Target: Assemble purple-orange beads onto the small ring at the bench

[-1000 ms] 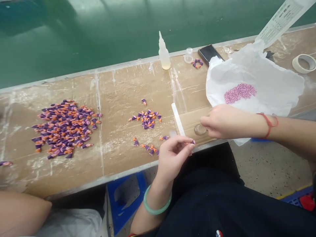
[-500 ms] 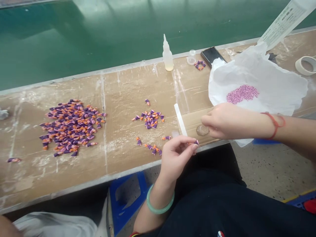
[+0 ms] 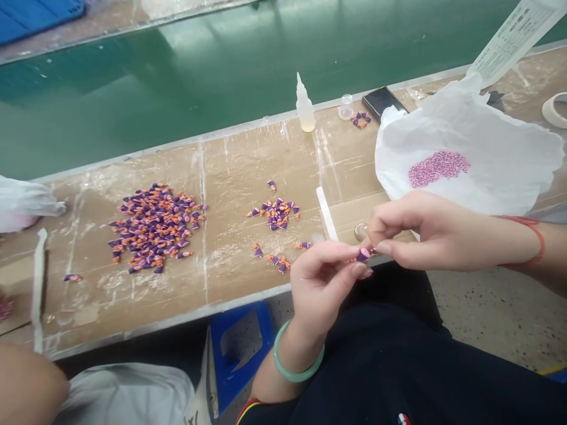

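Observation:
My left hand (image 3: 325, 277) pinches a small purple-and-orange figure (image 3: 364, 254) with a pink end between thumb and fingertips. Close beside it, my right hand (image 3: 416, 233) has thumb and forefinger pressed together, meeting the figure; what lies in that pinch is mostly hidden. Just behind the fingers, a small round clear dish (image 3: 361, 231) sits on a cardboard piece (image 3: 349, 213), partly covered. To the left lie a small cluster of like figures (image 3: 279, 213) and several loose ones (image 3: 279, 263). A white strip (image 3: 326, 213) rests near my left hand.
A large pile of figures (image 3: 155, 227) lies left. Behind stand a dropper bottle (image 3: 305, 106), a clear cap (image 3: 345, 107), a ring of figures (image 3: 361, 120) and a phone (image 3: 383, 103). White paper (image 3: 500, 147) holds pink bits (image 3: 438, 168). Another person's arm (image 3: 31, 383) is lower left.
My right hand has come from beside the round dish to the figure in my left hand. The left hand keeps its pinch. The view has swung left, showing more of that side.

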`<state>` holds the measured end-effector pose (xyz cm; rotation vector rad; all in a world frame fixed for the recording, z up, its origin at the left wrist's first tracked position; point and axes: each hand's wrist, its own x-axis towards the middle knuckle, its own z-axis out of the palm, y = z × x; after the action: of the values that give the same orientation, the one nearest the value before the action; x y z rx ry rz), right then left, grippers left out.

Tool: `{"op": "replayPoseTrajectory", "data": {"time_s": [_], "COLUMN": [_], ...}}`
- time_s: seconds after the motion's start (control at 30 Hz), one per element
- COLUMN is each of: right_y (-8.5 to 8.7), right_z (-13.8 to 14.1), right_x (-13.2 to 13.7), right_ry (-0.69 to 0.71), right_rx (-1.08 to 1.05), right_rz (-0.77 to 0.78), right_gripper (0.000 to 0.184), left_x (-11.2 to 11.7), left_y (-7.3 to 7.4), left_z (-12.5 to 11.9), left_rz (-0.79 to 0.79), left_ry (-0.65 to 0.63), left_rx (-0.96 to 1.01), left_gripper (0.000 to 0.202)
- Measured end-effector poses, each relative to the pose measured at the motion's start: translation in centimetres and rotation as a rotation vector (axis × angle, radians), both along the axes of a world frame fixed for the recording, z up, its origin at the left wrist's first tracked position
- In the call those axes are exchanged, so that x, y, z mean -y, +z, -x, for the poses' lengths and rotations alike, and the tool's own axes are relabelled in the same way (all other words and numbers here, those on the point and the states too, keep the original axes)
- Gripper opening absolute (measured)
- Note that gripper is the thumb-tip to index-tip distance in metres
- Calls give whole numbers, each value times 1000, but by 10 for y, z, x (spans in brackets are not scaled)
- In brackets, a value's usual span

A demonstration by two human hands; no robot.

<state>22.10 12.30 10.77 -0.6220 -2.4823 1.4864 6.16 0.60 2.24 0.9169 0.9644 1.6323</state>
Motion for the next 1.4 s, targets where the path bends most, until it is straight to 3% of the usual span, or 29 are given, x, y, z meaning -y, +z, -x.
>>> {"op": "replayPoseTrajectory", "data": {"time_s": [0.5, 0.8, 1.03, 1.4], "right_y": [5, 13, 13, 8], "right_z": [-4, -2, -1, -1], "right_x": [11, 13, 14, 15], "right_ry": [-27, -30, -19, -18], "right_rx": [-22, 37, 6, -16], "right_rz": [-59, -174, -226, -240], "right_gripper": [11, 18, 17, 15], "left_x": [0, 1, 3, 4], "left_y": [2, 2, 0, 0], "left_z": [-8, -9, -6, -9], "left_rz": [-135, -178, -181, -136], "left_ry": [-17, 19, 89, 82], "left_rx": [14, -68, -215, -144], "left_gripper": [23, 27, 30, 28]}}
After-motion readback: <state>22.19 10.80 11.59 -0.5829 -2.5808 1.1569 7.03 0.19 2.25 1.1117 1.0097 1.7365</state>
